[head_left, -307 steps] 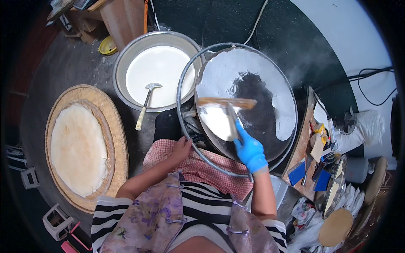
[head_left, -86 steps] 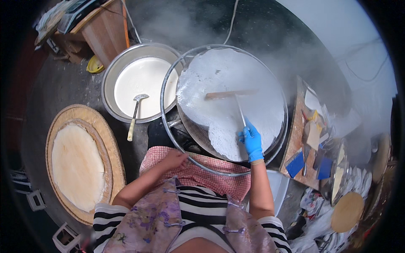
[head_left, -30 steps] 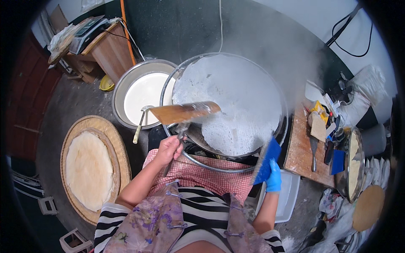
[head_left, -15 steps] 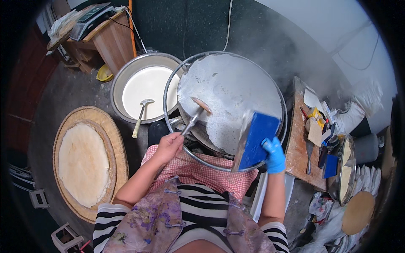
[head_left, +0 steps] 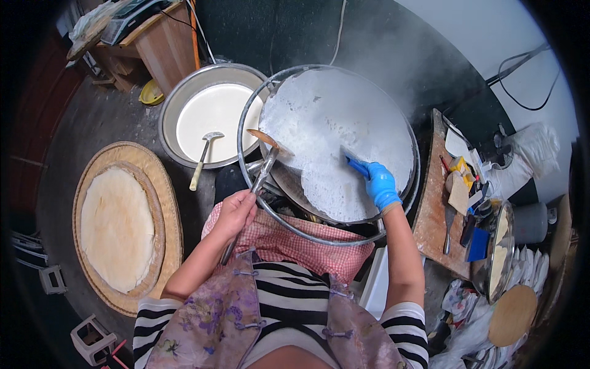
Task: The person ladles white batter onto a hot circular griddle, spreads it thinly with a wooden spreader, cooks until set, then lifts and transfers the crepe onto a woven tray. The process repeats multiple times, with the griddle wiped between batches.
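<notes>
My bare left hand (head_left: 238, 210) is closed around the metal handle of a spreader with a curved wooden blade (head_left: 263, 138). That blade hangs over the left edge of the round griddle (head_left: 287, 184). My right hand (head_left: 381, 183), in a blue glove, grips a blue scraper (head_left: 355, 163), seen nearly edge-on over the griddle. A thin whitish batter layer (head_left: 332, 114) covers most of the griddle, its edge uneven at the lower left. Whether the scraper touches the layer I cannot tell. A metal ring (head_left: 244, 117) runs around the griddle.
Left of the griddle stands a metal basin (head_left: 165, 132) of white batter with a ladle (head_left: 200, 167) in it. Nearer, a woven tray (head_left: 172, 270) bears pale round flatbreads (head_left: 117, 227). A board (head_left: 433, 215) with tools lies at the right. Steam rises behind the griddle.
The blue scraper has moved up and inward over the griddle and turned from face-on to nearly edge-on. The wooden spreader has shifted left, off the middle of the griddle.
</notes>
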`<state>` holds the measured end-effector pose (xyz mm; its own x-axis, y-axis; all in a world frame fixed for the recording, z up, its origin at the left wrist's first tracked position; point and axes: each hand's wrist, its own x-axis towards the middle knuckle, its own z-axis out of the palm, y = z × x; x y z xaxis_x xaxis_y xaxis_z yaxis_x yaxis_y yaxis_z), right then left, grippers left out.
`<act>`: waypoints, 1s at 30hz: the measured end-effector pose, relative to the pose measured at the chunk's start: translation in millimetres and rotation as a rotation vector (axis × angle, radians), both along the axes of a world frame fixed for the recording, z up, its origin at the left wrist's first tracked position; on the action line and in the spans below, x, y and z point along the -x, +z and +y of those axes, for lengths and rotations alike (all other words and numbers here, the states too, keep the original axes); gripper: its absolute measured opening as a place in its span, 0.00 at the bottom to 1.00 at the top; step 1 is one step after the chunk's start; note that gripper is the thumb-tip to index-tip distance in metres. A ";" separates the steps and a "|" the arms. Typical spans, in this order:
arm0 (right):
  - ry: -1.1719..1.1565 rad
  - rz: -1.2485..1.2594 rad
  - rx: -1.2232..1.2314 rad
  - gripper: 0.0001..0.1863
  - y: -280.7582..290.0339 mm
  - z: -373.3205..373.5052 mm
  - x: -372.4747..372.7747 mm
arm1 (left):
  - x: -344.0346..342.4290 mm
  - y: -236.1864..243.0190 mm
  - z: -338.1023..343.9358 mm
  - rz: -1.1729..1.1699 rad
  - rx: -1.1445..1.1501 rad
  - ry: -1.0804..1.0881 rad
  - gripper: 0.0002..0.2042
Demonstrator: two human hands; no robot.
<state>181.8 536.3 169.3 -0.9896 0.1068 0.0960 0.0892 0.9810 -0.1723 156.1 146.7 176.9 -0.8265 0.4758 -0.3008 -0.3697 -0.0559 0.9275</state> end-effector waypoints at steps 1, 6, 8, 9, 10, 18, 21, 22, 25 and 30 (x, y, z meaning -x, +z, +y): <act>0.038 -0.002 -0.018 0.20 0.6 0.6 -3.2 | -0.3 -0.5 0.6 -0.007 -0.010 -0.002 0.14; 0.169 -0.096 -0.039 0.21 15.8 15.2 -36.9 | 0.1 -2.5 5.8 -0.045 0.010 -0.009 0.14; 0.233 -0.071 -0.071 0.20 18.0 17.4 -59.7 | -0.4 -4.0 7.5 -0.034 0.007 -0.024 0.15; 0.244 -0.098 -0.098 0.20 17.3 17.2 -70.4 | -0.9 -4.8 8.4 -0.033 0.004 -0.024 0.15; 0.225 -0.161 -0.165 0.18 15.8 15.9 -82.0 | -1.4 -5.4 8.8 -0.038 0.004 -0.025 0.15; -0.289 -0.425 0.492 0.14 4.4 -17.9 -144.5 | -1.0 -4.2 9.7 -0.072 0.015 -0.006 0.14; 0.129 0.080 0.459 0.20 19.3 -15.4 -136.4 | 1.5 -3.0 10.3 -0.051 0.013 0.009 0.14; 0.107 0.142 0.437 0.25 22.4 -13.1 -127.0 | 2.1 -2.9 11.1 -0.048 0.011 0.018 0.14; -0.019 0.151 0.200 0.24 33.1 15.8 -76.6 | 3.8 -3.1 12.7 -0.055 0.011 0.038 0.14; -0.217 0.028 0.134 0.23 17.2 37.9 10.6 | 2.7 -3.4 8.7 -0.082 0.014 0.069 0.14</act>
<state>171.2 574.3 186.5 -0.9393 0.3301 0.0939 0.2884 0.9075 -0.3053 153.3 155.4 173.5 -0.8297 0.4137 -0.3747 -0.4397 -0.0709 0.8953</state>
